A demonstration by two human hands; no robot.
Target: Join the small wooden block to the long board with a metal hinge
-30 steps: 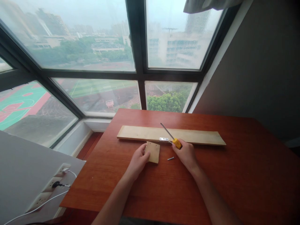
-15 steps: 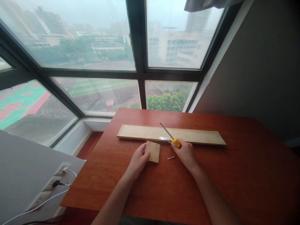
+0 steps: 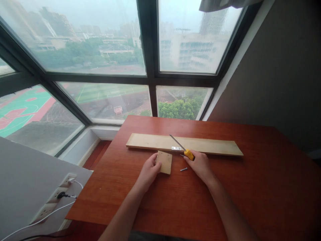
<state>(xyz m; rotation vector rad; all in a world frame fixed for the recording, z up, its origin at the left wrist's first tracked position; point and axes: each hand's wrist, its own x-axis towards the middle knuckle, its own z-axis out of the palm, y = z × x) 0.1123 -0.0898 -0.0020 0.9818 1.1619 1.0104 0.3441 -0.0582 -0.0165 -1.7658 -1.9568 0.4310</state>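
Screwdriver (image 3: pixel 188 154) has dipped slightly. Bench (image 3: pixel 255 180) stretches wide rightward (left edge nearer). Screwdriver's long axis diagonal, tip far-left; right fingers (image 3: pixel 191 162) wrap it, left fingers (image 3: pixel 152 158) pinch block (image 3: pixel 165 164).

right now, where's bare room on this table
Bare: the tabletop right of the right arm, and the part between its left edge and the left arm. Crowded: the middle, with small board in the left hand, screwdriver in the right hand, a loose screw and the long board.
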